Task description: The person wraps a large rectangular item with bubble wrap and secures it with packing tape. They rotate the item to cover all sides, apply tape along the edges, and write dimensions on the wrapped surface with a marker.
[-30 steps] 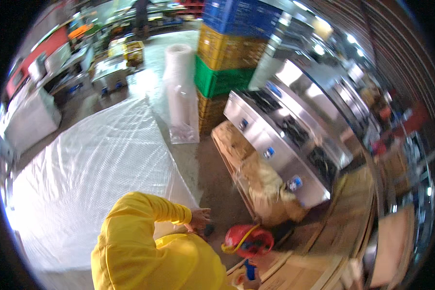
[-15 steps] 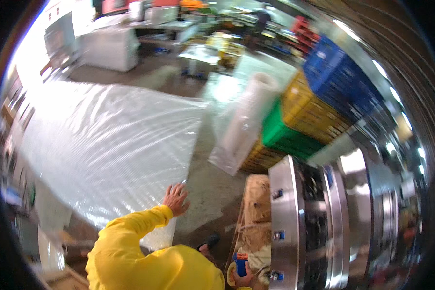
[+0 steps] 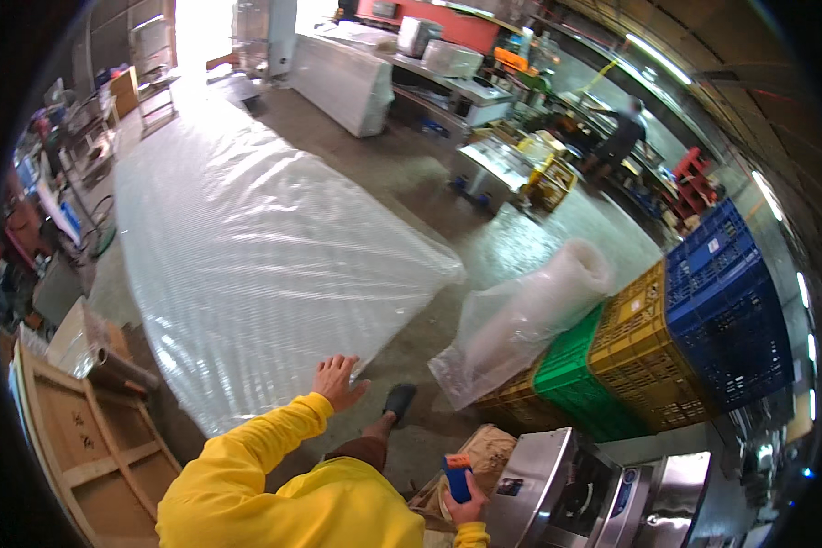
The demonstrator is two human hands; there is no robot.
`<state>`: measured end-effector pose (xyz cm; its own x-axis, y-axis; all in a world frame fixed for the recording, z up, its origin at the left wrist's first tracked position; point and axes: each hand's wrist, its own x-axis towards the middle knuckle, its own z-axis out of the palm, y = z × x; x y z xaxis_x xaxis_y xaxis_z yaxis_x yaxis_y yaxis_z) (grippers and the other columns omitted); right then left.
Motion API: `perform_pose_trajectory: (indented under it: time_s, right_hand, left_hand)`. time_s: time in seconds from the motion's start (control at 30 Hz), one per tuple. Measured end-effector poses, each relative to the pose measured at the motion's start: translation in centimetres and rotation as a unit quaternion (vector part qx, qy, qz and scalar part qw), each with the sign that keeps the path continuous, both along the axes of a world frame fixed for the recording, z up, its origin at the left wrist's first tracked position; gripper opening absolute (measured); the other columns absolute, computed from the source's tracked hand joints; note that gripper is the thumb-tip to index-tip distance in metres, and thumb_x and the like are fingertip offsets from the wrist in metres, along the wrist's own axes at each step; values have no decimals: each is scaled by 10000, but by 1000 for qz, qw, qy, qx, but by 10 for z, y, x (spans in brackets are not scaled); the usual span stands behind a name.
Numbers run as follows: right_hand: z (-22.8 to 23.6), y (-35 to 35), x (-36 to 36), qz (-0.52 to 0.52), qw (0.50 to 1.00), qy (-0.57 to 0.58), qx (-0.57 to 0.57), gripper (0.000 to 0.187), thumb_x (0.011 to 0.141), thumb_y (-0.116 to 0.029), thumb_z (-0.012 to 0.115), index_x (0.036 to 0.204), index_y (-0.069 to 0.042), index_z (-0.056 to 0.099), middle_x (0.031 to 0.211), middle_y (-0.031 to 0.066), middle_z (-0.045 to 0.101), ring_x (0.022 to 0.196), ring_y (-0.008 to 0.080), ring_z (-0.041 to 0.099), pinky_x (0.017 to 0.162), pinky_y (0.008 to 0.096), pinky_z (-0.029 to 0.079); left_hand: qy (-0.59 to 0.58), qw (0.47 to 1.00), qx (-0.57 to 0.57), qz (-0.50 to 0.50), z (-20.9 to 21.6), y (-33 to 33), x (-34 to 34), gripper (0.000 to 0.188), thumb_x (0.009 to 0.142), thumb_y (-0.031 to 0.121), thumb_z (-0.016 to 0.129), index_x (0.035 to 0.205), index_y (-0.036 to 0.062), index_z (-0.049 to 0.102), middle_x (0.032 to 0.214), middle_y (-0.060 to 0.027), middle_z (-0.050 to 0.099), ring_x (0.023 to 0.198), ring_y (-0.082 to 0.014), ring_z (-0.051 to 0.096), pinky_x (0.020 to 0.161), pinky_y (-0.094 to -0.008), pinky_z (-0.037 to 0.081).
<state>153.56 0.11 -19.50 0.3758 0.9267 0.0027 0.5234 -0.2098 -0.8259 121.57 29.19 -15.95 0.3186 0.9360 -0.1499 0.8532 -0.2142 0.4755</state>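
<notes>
My left hand [image 3: 340,382] is stretched out with its fingers apart, holding nothing. It is over the near right edge of a wide sheet of clear bubble wrap [image 3: 256,247]; whether it touches the sheet I cannot tell. Low in the picture, my right hand [image 3: 467,505] is closed round a small blue block with an orange end [image 3: 458,477], whose exact kind does not show. Below that hand lies brown wrapping [image 3: 482,454], beside a stainless steel appliance [image 3: 532,484].
A roll of bubble wrap [image 3: 543,301] leans by stacked green, yellow and blue crates [image 3: 648,356]. A wooden frame panel [image 3: 82,447] stands at the near left. Farther off are a wrapped block [image 3: 338,82], a low metal cart [image 3: 495,169] and another person [image 3: 623,132].
My view has swung to the right less and toward the left, so the crates and roll sit farther right and the wooden panel shows. Both hands keep their poses; my right still grips the blue block.
</notes>
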Motion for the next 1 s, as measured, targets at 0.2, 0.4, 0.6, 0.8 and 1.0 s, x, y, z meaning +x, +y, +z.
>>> perform_pose_trajectory:
  time_s: [0.2, 0.4, 0.6, 0.8, 1.0]
  right_hand:
    - [25, 167, 53, 1, 999, 41, 10, 723, 710, -156, 818, 1361, 46, 574, 1124, 223, 707, 959, 257, 705, 871, 377, 557]
    - [42, 317, 131, -3, 995, -83, 61, 721, 667, -165, 805, 1315, 75, 602, 1064, 244, 715, 904, 303, 720, 862, 393, 566]
    - [72, 451, 177, -80, 990, -18, 111, 775, 709, -162, 765, 1409, 70, 526, 1236, 257, 656, 1073, 327, 667, 965, 400, 522]
    - [89, 659, 167, 164, 962, -69, 205, 728, 725, -213, 781, 1367, 57, 566, 1209, 247, 683, 1043, 332, 694, 934, 391, 540]
    - [116, 848, 28, 539, 803, -72, 244, 767, 663, -312, 924, 1329, -65, 634, 987, 172, 723, 858, 298, 707, 778, 381, 583]
  left_hand:
    - [-74, 955, 245, -147, -2, 186, 136, 797, 818, 560, 709, 1457, 159, 451, 1432, -131, 511, 1385, -328, 430, 1173, -550, 258]
    - [201, 938, 22, -282, -31, 386, 267, 570, 833, 450, 702, 1319, 168, 607, 1251, -85, 662, 1227, -283, 595, 1052, -525, 425]
    - [92, 951, -19, -294, -92, 394, 309, 156, 732, 212, 702, 853, 137, 766, 862, -96, 747, 856, -291, 739, 701, -451, 583]
    - [-44, 991, -4, -128, -67, 379, 319, 208, 791, 331, 694, 835, 132, 739, 811, -124, 730, 779, -331, 725, 683, -472, 562]
    - [-260, 964, -54, 0, -36, 418, 296, 397, 929, 487, 621, 1064, 121, 691, 1026, -117, 702, 982, -353, 675, 866, -498, 514]
